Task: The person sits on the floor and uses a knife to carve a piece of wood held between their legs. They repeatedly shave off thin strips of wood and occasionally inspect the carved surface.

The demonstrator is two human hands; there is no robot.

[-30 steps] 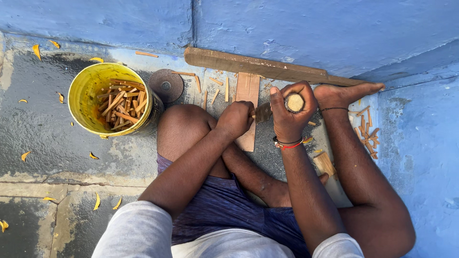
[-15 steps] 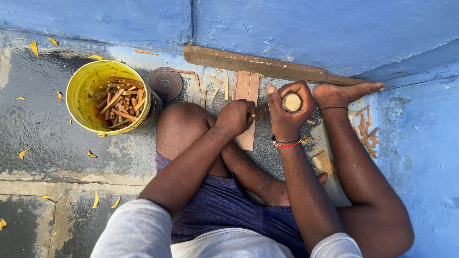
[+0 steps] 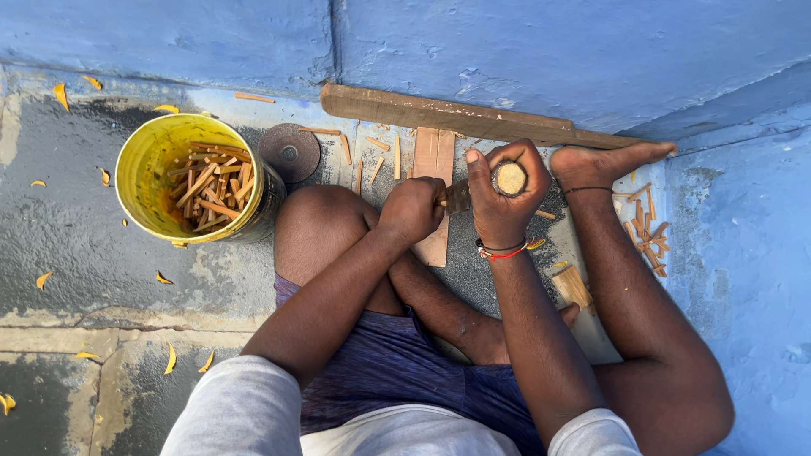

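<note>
Two hands up over crossed legs: left hand [image 3: 411, 209] fisted around a blade tool [image 3: 457, 197], right hand [image 3: 498, 196] clenched on a round wooden piece [image 3: 510, 178], cut end up. Just beyond, small flat board [image 3: 433, 169] on the floor. Left, yellow bucket [image 3: 160, 160] of wood sticks. Farthest, long plank [image 3: 439, 114] along the blue wall [image 3: 549, 42].

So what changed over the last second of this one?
Hardly anything. The right hand keeps its grip on the round wooden piece, and the left hand still holds the blade against it. The yellow bucket, the plank and the scattered sticks lie where they were.
</note>
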